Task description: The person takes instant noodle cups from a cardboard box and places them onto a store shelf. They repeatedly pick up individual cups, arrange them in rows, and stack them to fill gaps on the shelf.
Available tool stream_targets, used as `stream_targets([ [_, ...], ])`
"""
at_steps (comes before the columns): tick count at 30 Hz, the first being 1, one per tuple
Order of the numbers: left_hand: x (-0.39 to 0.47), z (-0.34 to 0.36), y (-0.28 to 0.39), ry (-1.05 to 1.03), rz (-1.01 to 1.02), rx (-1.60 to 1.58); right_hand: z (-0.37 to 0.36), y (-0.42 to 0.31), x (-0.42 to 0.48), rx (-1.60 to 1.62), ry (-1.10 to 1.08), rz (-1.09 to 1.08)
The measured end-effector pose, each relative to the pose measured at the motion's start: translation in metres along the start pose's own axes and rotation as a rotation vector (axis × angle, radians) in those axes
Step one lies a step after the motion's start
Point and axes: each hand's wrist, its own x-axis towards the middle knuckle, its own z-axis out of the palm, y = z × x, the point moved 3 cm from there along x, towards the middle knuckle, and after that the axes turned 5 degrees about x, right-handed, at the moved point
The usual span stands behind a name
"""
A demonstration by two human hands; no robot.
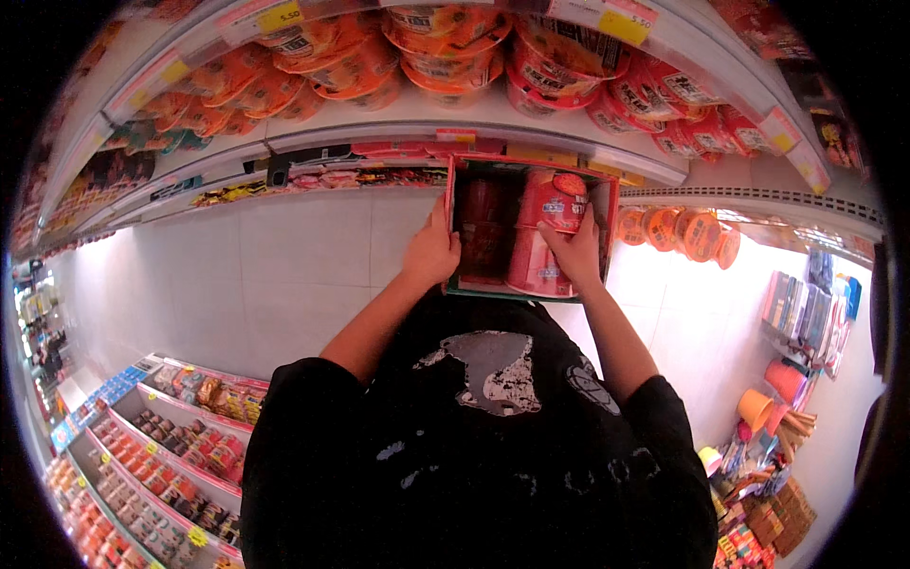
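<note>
An open cardboard carton (466,291) with a red and green rim is held up in front of my chest. My left hand (431,252) grips its left wall from outside. On the carton's right side two red paper cups (546,195), seemingly instant noodles, lie end to end. My right hand (577,252) reaches inside, its thumb across the cups where they meet and its fingers along their right side. Darker reddish cups (483,238) sit in shadow in the left half; how many is hard to tell.
Ahead, a shelf holds stacked orange noodle bowls (448,60) and red ones (561,71) behind a price rail (604,14). Packets (320,178) line a lower shelf. Orange-lidded tubs (697,231) stand at right. Behind me are tiered shelves (170,455) and piled household goods (768,455).
</note>
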Motion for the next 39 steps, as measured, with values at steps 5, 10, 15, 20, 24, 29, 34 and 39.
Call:
stream_targets([
  [5,0.000,-0.009,0.010,-0.051,0.012,0.016,0.043,0.033,0.025,-0.242,-0.079,0.159],
  [10,-0.002,-0.004,0.005,-0.050,0.111,0.012,0.079,0.061,0.050,-0.196,-0.164,0.291],
  [15,-0.010,-0.010,0.010,-0.120,0.018,-0.007,0.125,0.099,0.067,-0.199,-0.233,0.391],
  [20,-0.010,-0.006,0.011,-0.092,-0.001,-0.026,0.174,0.180,0.103,-0.317,-0.315,0.267],
  [24,-0.011,-0.008,0.012,-0.138,-0.206,-0.094,0.168,0.158,0.104,-0.346,-0.546,0.098],
  [29,-0.006,-0.009,0.017,0.013,0.096,0.036,0.156,0.131,0.076,-0.258,-0.665,-0.035],
  [34,-0.018,-0.018,0.020,0.341,0.157,0.210,0.007,-0.035,-0.005,-0.143,-0.492,-0.303],
  [39,0.001,-0.091,0.100,0.493,0.407,0.082,-0.051,-0.019,-0.054,-0.217,-0.261,-0.592],
])
